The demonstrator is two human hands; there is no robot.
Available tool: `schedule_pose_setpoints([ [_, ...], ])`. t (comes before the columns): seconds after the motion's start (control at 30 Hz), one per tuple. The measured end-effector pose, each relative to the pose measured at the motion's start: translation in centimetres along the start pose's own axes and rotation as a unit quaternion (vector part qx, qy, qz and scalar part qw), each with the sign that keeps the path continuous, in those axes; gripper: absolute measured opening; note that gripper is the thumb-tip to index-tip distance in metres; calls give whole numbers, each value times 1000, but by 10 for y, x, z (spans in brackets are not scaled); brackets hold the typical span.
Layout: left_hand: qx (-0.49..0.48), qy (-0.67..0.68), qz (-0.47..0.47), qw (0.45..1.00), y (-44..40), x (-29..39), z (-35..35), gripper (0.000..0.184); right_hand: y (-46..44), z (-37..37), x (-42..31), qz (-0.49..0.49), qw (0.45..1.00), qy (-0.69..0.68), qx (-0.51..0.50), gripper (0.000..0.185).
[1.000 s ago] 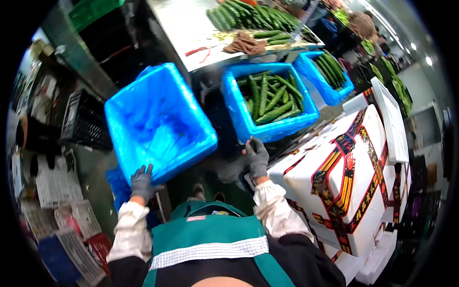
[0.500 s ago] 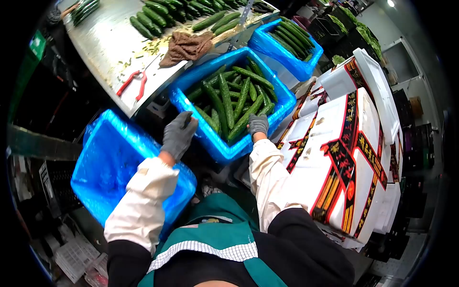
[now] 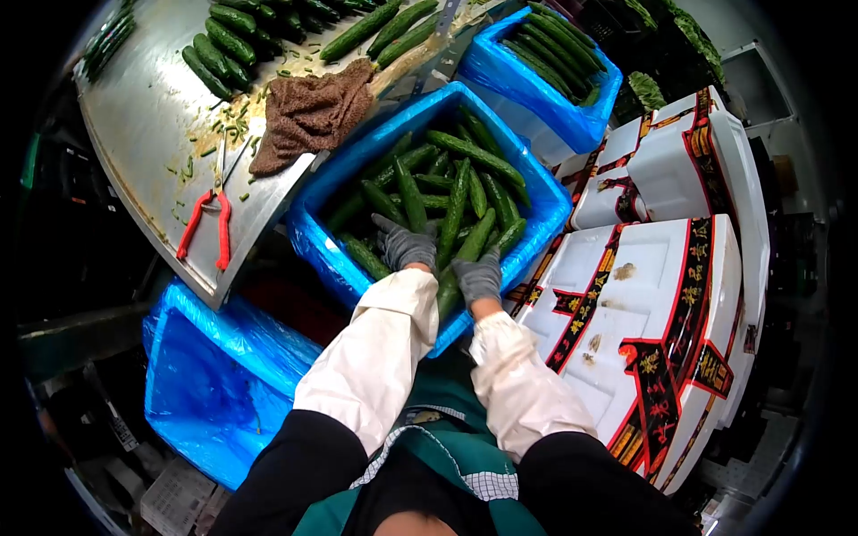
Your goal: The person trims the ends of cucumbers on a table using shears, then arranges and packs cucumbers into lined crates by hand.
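Note:
Both my hands wear grey gloves and reach into a blue-lined crate (image 3: 313, 192) full of cucumbers. My left hand (image 3: 407, 243) is closed over the lower end of a cucumber (image 3: 409, 198) in the pile, its fingertips partly hidden. To its right, my right hand (image 3: 478, 275) is closed around another cucumber (image 3: 448, 295) lying near the crate's front side. More cucumbers (image 3: 456, 201) lie crisscrossed beyond both hands.
A second blue-lined crate (image 3: 201, 375) stands at lower left, another with cucumbers (image 3: 550, 62) at the back. The metal table (image 3: 134, 134) bears red-handled scissors (image 3: 207, 223), a brown cloth (image 3: 313, 112) and cucumbers. White foam boxes (image 3: 581, 268) are stacked at right.
My left hand has moved right, from outside the crate's rim into the cucumbers. My right hand has shifted onto a cucumber. The view has tilted, and the crate sits nearer my body.

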State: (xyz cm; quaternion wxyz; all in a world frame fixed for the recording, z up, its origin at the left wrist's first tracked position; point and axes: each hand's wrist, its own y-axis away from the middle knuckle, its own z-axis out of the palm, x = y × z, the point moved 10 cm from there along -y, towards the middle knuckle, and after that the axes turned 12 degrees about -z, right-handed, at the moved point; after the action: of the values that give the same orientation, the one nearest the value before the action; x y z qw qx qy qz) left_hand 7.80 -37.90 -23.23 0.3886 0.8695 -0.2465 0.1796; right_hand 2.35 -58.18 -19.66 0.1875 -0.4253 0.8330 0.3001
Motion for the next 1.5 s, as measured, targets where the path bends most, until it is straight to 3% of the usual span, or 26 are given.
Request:
schedule_pose_setpoints([
  [0.03, 11, -3, 18, 1000, 3, 4, -3, 116, 2, 0, 1, -22, 994, -108, 27, 81],
  [0.13, 23, 6, 56, 998, 13, 11, -7, 113, 17, 6, 8, -69, 962, -250, 85, 66],
  [0.17, 28, 20, 100, 994, 12, 12, -2, 113, 25, 11, 16, -48, 965, -234, 103, 62],
  [0.33, -64, 29, 193, 979, 21, 19, 12, 115, 57, 17, 16, -55, 939, -322, 108, 60],
  [0.4, -37, -10, 255, 966, 31, 34, 14, 117, 59, 5, 1, -209, 875, -406, 163, 63],
  [0.43, -55, -11, 226, 973, 25, 31, 18, 116, 48, 1, -3, -216, 918, -289, 163, 61],
  [0.47, -55, -12, 224, 973, 25, 31, 18, 116, 36, -3, -5, -214, 919, -288, 161, 61],
  [0.53, -66, -35, 217, 973, 21, 34, 20, 114, 5, -11, -28, -152, 981, -26, 115, 48],
  [0.67, -55, 3, 233, 971, 12, 27, 18, 111, -36, 11, -10, -136, 985, -8, 101, 33],
  [0.73, -108, 40, 219, 969, 14, 29, 15, 106, -52, 32, 5, -66, 988, -136, -41, 30],
  [0.77, -104, 41, 215, 970, 11, 27, 15, 106, -64, 50, 27, -63, 952, -300, -22, 29],
  [0.8, -106, 34, 239, 965, 12, 28, 17, 103, -69, 46, 30, -64, 952, -299, -29, 29],
  [0.87, -102, 30, 256, 961, 11, 31, 18, 100, -76, 41, 4, -218, 957, -174, -84, 31],
  [0.9, -117, 9, 267, 957, 13, 35, 20, 98, -79, 66, 29, -41, 857, -502, -104, 33],
  [0.93, -128, -8, 275, 953, 14, 37, 23, 95, -66, 66, 18, 46, 840, -524, -135, 33],
  [0.97, -158, 1, 265, 951, 16, 34, 27, 92, -70, 41, -4, -171, 937, -276, -129, 32],
  [1.03, -125, -14, 251, 960, 19, 33, 21, 92, -48, 23, -35, -465, 882, 3, -81, 32],
  [1.07, -140, 15, 260, 955, 18, 30, 24, 91, -35, 24, -41, -548, 834, -2, -54, 34],
  [1.1, -82, 58, 276, 956, 19, 24, 24, 90, -54, 49, -13, -297, 882, -280, -237, 36],
  [1.13, -173, 52, 215, 960, 14, 21, 38, 90, -57, 67, 26, 38, 815, -533, -225, 39],
  [1.17, -124, 41, 243, 961, 16, 25, 36, 88, -49, 65, 20, 99, 817, -546, -155, 40],
  [1.23, -180, 26, 227, 957, 23, 32, 27, 82, -65, 55, 31, 73, 850, -503, -140, 43],
  [1.3, -82, 55, 277, 956, 34, 34, 32, 73, -81, 52, 46, 59, 835, -507, -203, 42],
  [1.33, -135, 159, 273, 939, 40, 36, 6, 70, -60, 34, 20, 53, 859, -495, -117, 43],
  [1.43, -98, 299, 318, 894, 69, 51, -35, 67, -16, -5, -41, -49, 858, -502, -97, 45],
  [1.5, 31, 432, 408, 804, 100, 64, -122, 64, 33, -26, -112, -146, 837, -507, -147, 47],
])
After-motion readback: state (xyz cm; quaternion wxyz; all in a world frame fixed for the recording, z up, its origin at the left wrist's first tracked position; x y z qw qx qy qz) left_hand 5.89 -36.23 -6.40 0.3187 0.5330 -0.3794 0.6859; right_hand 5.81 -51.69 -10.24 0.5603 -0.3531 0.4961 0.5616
